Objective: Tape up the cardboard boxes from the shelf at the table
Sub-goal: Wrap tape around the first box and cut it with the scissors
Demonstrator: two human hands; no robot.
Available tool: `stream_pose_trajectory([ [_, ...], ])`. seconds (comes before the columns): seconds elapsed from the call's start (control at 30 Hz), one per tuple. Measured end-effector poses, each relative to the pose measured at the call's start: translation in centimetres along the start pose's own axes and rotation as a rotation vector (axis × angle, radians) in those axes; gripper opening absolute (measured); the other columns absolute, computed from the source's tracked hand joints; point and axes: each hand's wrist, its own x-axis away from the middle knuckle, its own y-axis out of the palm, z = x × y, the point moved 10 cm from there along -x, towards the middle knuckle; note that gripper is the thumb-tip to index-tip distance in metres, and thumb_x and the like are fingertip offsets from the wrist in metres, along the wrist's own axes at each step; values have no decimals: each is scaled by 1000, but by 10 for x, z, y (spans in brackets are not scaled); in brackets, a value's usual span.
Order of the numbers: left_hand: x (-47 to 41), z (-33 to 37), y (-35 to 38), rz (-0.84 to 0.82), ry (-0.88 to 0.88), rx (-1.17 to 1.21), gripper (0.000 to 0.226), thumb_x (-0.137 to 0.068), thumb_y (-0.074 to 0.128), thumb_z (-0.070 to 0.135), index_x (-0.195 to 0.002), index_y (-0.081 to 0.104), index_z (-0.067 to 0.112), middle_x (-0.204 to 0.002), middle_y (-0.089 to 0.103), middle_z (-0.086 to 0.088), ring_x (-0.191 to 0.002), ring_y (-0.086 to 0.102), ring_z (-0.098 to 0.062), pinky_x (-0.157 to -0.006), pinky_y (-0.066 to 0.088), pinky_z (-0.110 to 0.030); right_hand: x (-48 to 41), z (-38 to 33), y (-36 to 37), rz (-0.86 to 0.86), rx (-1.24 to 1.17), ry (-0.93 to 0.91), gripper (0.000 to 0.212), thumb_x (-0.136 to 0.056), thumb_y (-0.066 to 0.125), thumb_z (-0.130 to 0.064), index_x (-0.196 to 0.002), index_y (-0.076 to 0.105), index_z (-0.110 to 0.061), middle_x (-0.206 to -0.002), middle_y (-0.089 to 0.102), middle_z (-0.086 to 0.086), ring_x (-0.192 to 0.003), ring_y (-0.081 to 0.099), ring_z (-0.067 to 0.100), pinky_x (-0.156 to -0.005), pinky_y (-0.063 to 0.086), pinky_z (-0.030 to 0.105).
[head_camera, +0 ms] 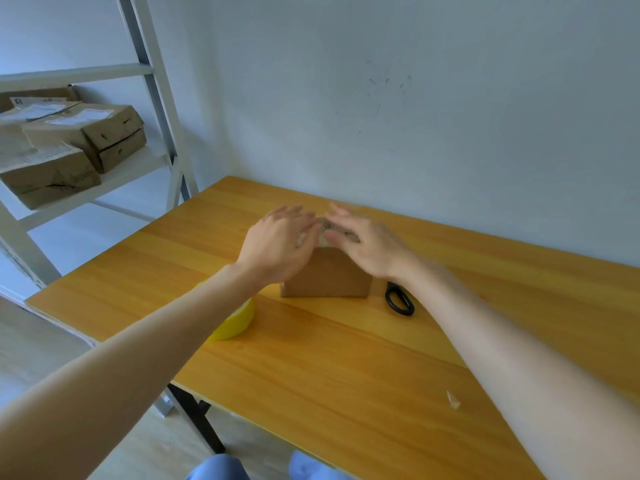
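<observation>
A small brown cardboard box [327,275] stands on the orange wooden table [311,358]. My left hand [278,242] and my right hand [369,242] lie over its top from either side with fingers straight, and they hide most of the top. A yellow tape roll [235,322] lies on the table near the left, partly behind my left forearm. Black-handled scissors [400,299] lie just right of the box, their blades hidden under my right wrist.
A grey metal shelf [114,174] stands at the left with several cardboard boxes [86,133] on it. A small scrap of clear tape [453,399] lies on the table near my right forearm. The wall runs along the table's far edge.
</observation>
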Motion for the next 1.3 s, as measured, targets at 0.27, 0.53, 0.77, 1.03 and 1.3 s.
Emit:
stream_pose_trajectory([
  [0.27,28,-7,20,-162,80,38,36,-102,34,25,-130,53,13,-131,59,-3,-126,49,-18,-109,28,-24,10,-5,19,-78,271,11,47,-102,48,-36,-148,39,-32,-152,41,-8,-140,38,21,-111,36,39],
  [0.53,24,-13,23,-285,-9,52,26,-104,38,25,-120,56,14,-121,60,-4,-114,51,-21,-91,36,-25,19,-13,7,-41,291,-5,38,-104,42,-20,-139,54,-30,-140,57,1,-127,52,28,-99,46,40],
  [0.77,12,-8,26,-387,-21,-145,47,-103,28,43,-138,40,15,-142,47,-5,-132,41,-22,-105,30,-30,3,-6,16,-225,447,48,68,-100,43,-51,-156,21,-19,-164,7,-4,-150,10,16,-121,12,37],
  [1.03,13,-12,38,-391,-5,-222,56,-103,22,43,-152,24,14,-160,16,-8,-148,10,-20,-120,4,-30,7,2,19,-156,481,17,71,-100,47,-46,-157,15,-18,-164,9,-1,-151,9,15,-121,6,31],
  [1.3,23,-24,32,-369,-301,58,60,-100,40,46,-152,24,22,-159,-5,-20,-147,6,-32,-117,10,-34,13,31,13,-108,251,200,98,-91,65,-43,-157,0,-11,-163,-14,-3,-151,-5,12,-120,8,31],
])
